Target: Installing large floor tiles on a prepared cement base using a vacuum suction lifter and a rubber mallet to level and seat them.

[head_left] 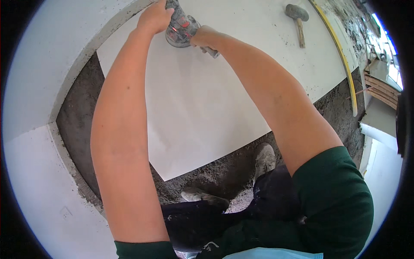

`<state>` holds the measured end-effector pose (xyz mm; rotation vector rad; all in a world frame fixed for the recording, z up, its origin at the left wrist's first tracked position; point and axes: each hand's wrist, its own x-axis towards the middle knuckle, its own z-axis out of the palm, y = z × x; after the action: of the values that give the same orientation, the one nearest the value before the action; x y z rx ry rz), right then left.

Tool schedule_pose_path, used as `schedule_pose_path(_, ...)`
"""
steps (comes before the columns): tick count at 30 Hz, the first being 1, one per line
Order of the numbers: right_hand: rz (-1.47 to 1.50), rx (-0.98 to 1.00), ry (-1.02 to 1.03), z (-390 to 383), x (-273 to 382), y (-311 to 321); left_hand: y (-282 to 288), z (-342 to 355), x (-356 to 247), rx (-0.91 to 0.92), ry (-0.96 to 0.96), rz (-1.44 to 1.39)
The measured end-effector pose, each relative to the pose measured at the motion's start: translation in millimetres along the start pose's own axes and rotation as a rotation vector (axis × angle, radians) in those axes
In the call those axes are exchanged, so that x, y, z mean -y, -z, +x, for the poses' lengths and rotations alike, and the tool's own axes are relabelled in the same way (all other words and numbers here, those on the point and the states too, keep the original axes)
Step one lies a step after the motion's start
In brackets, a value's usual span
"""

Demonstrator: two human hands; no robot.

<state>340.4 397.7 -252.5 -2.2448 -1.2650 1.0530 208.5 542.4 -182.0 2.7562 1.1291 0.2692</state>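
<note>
Near the top of the view, a dust-covered grey power tool with red parts [181, 33] rests on a large white tile [198, 99]. My left hand [153, 17] grips the tool's upper left part, fingers wrapped round it. My right hand [207, 38] is closed round the tool's body or handle on the right, with part of it showing below my fingers. A rubber mallet with a wooden handle [300, 36] lies on the tile to the right. Beyond it runs a long yellow straight level or bar [345, 60], reaching past the tile's edge.
Grey mortar [77, 108] borders the tile along a white wall [30, 164] with a low ledge on the left. My shoes [264, 159] stand on the mortar below. At the right are stacked wooden boards [379, 88] and pale tile pieces or panels.
</note>
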Motion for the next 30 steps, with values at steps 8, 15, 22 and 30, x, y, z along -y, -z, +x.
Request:
schedule_pose_path(8,-0.037,0.042,-0.014,0.0,-12.1,-2.4,-6.5,-11.1,-32.9,-0.021,0.065,0.178)
schedule_pose_path(15,-0.074,0.049,-0.059,2.1,-20.5,0.7,3.8,-6.0,-40.2,0.066,0.083,0.158)
schedule_pose_path(22,-0.127,-0.109,-0.132,-14.1,-18.0,-1.2,11.7,-3.4,-36.8,0.048,0.021,0.126)
schedule_pose_path(30,0.336,0.139,-0.161,-8.3,-19.3,-0.6,20.9,-13.9,-5.6,0.043,-0.215,-0.338)
